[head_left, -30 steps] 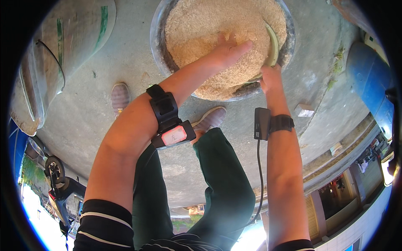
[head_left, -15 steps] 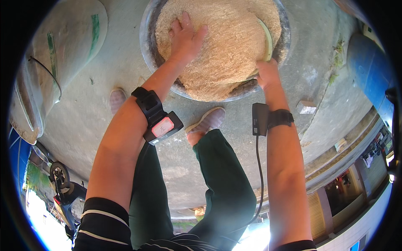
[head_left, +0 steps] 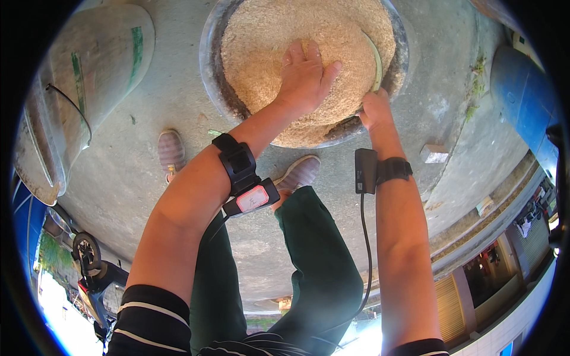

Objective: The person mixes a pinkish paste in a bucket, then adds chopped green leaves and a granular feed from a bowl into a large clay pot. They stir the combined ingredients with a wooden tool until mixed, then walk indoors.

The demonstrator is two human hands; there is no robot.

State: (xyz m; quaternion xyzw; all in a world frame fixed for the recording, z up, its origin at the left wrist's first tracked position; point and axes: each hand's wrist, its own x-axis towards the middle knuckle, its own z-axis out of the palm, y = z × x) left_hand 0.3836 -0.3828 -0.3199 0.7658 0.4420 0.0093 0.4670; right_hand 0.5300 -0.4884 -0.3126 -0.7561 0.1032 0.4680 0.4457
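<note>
L hand (head_left: pixel 303 78) shifted right over tan grain (head_left: pixel 320 24), now spread, w/ R hand (head_left: pixel 376 110) pinching green rim (head_left: pixel 378 68).

Rough grey concrete floor (head_left: pixel 442 110) all around the grip (head_left: pixel 376 110), scrappy green weeds (head_left: pixel 477 70) off to its right. Pale-walled building (head_left: pixel 516 323) with a tan ribbed shutter (head_left: pixel 450 308) farther out, lower right. White glare (head_left: pixel 56 299) way lower left, probably sky but too blown out to swear.

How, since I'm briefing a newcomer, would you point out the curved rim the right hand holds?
Find the round grey basin, heaped with tan grains. On its right side, the right hand grips the near end of a thin curved rim. Its pale green colour sets it apart from the grains and basin.
</note>
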